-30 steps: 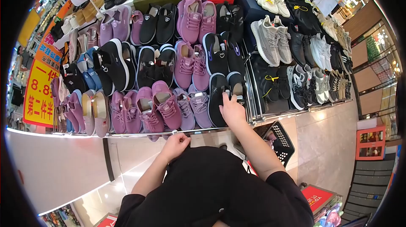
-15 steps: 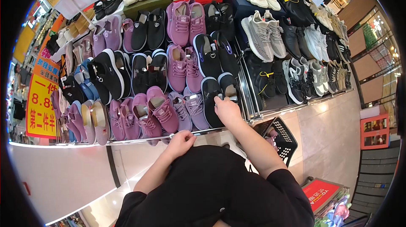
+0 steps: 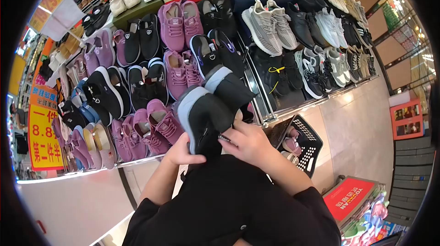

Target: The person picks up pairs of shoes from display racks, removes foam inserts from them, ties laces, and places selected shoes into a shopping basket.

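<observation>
A pair of black shoes (image 3: 208, 120) with pale grey-blue edges is held up in front of my chest, tilted, over the front edge of the shoe display. My right hand (image 3: 245, 141) grips the pair on its right side, fingers bent around the shoe openings. At the lower left of the nearer shoe is my left hand (image 3: 182, 150), its thumb stretched out along the bottom and its other fingers partly hidden behind the shoe. Just left of the pair, purple laced shoes (image 3: 164, 122) stand on the display.
Rows of black, purple and white shoes fill the display, with grey knit sneakers (image 3: 270, 28) right of a metal rail (image 3: 259, 85). A black basket (image 3: 305, 145) holding shoes stands on the floor at right. A yellow price sign (image 3: 45, 136) hangs at left.
The black pair has been lifted off the front row by my right hand and brought toward my body. My left hand has moved up from the display's edge to the shoes. The view has shifted right.
</observation>
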Tool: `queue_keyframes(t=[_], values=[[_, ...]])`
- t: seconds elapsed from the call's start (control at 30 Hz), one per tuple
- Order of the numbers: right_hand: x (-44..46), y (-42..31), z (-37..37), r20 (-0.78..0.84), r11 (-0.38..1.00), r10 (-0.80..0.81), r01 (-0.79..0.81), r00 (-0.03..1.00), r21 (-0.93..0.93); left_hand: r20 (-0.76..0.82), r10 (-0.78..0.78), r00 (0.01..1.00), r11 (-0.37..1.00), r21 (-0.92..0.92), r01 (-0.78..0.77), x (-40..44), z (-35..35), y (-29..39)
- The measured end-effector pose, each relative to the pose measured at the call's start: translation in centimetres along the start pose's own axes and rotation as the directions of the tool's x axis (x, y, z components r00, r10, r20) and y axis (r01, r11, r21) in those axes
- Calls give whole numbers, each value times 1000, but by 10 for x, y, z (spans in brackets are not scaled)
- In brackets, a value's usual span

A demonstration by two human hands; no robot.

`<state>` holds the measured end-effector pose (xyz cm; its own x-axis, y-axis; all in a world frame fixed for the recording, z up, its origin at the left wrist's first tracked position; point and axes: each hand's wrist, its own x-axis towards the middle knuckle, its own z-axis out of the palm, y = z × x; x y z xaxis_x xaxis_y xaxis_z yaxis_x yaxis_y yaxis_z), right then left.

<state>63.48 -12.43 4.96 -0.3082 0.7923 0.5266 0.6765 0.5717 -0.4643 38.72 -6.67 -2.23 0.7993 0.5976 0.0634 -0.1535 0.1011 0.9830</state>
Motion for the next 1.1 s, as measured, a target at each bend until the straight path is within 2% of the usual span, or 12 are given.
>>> queue_keyframes(t=[0.17,0.23,0.3,0.37,0.43,0.5,0.7,0.83,0.9,1.03,1.07,1.1], values=[[7,-23,-26,18,1000,-15,15,1000,-7,-77,-11,997,838,-545,-33,10,22,33],[14,-29,-38,0,996,83,-83,997,37,-71,-40,997,797,-604,-11,13,20,24],[17,-32,-51,63,994,112,-111,992,-23,-88,-83,993,602,-798,-20,21,26,15],[15,-28,-58,9,965,261,-261,965,-20,-58,-103,993,543,-840,8,23,33,13],[13,-17,-65,-226,939,344,-331,911,94,-145,-123,982,570,-820,-50,27,45,18],[14,5,-77,-179,966,257,-253,950,47,-129,-121,984,567,-823,-38,28,45,18],[19,9,-94,257,964,266,-263,929,-45,-34,7,999,683,-730,-30,40,54,47],[19,14,-111,549,938,331,-332,768,-101,18,-125,992,638,-764,94,40,61,34],[19,20,-119,748,936,290,-340,598,-91,47,-286,957,517,-833,195,43,65,32],[10,38,-117,818,933,230,-358,527,-32,174,-281,944,547,-779,306,38,58,2],[14,37,-122,860,868,298,-491,414,-65,166,-274,947,551,-780,296,38,57,-4],[13,41,-121,861,872,296,-485,414,-66,193,-246,950,516,-804,297,39,59,-6]])
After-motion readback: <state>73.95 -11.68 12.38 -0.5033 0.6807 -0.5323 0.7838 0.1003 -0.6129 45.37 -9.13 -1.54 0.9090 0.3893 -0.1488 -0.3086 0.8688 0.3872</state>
